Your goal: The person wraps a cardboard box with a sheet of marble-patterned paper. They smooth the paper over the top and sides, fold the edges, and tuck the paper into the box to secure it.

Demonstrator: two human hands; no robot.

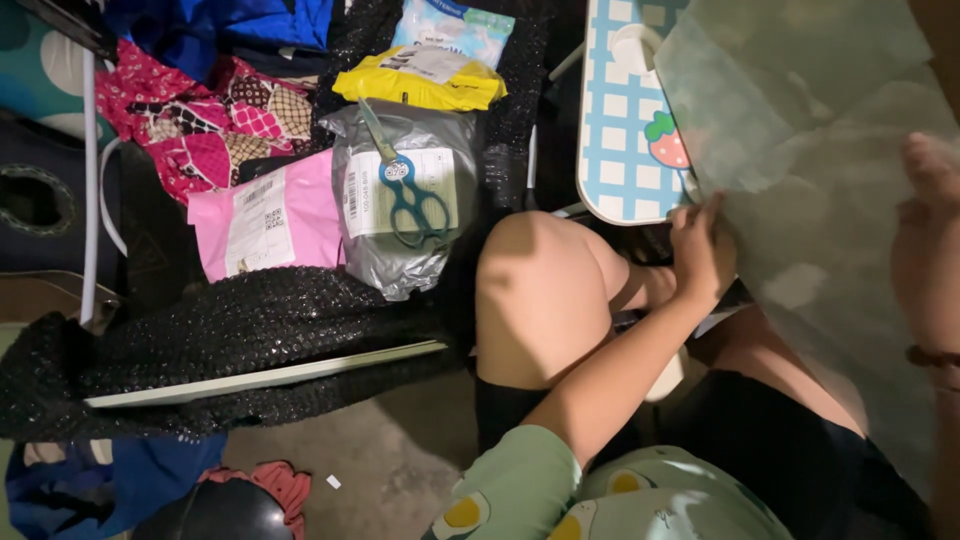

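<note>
My left hand (702, 252) grips the left edge of a large translucent grey plastic bag (820, 150) held up in front of me. Seen through the bag, my right hand (932, 240) holds its right side; a dark band circles that wrist. Behind the bag stands a small blue-and-white checked table (622, 120) with a strawberry picture. My bare knee (545, 290) sits left of my left hand.
To the left lie a grey mailer (405, 255) with teal scissors (412, 200) on top, a pink mailer (270, 215), a yellow packet (420, 80), a pale blue packet (455, 25), patterned pink cloth (190, 120) and black sparkly fabric (250, 330) on the floor.
</note>
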